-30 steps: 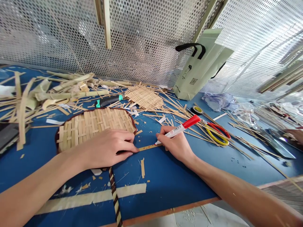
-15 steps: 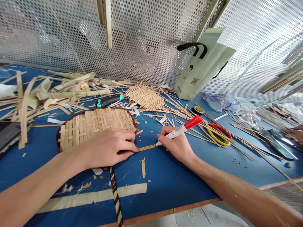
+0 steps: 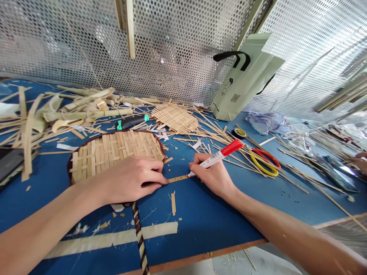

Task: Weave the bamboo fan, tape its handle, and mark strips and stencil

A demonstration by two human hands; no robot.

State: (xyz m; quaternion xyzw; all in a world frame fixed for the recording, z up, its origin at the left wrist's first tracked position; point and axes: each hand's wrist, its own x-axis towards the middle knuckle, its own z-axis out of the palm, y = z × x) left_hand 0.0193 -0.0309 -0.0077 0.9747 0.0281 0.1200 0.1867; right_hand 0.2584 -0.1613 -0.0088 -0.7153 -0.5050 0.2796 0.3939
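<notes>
**Clerk:** What has moved since the earlier frame?

**Checker:** One item, barely: the marker, its red cap end sitting slightly further left. Everything else lies about as it did.

**Clerk:** Entry one, right hand?

**Checker:** Clenched around the marker, pen-style, tip down on a thin bamboo strip.

**Clerk:** Entry two, left hand?

**Checker:** Not grasping. It lies flat and spread, palm down, over the near edge of a woven mat, with the fingertips reaching the strip's end.

**Clerk:** Location of strip and mat?

**Checker:** Both on the blue worktop. The strip runs out from under the left fingers towards the right hand. The mat has a dark rim and sits left of the strip.

**Clerk:** Nearby stock?

**Checker:** Scissors with yellow and red handles lie on loose splints, right of the marker. Beyond them is a tape roll. A smaller woven piece and a green-handled knife lie further back. A striped binding strip runs towards the near edge.

**Clerk:** Background?

**Checker:** A pale green bag leans on a perforated metal screen. A co-worker's hand shows at the far right edge.
</notes>
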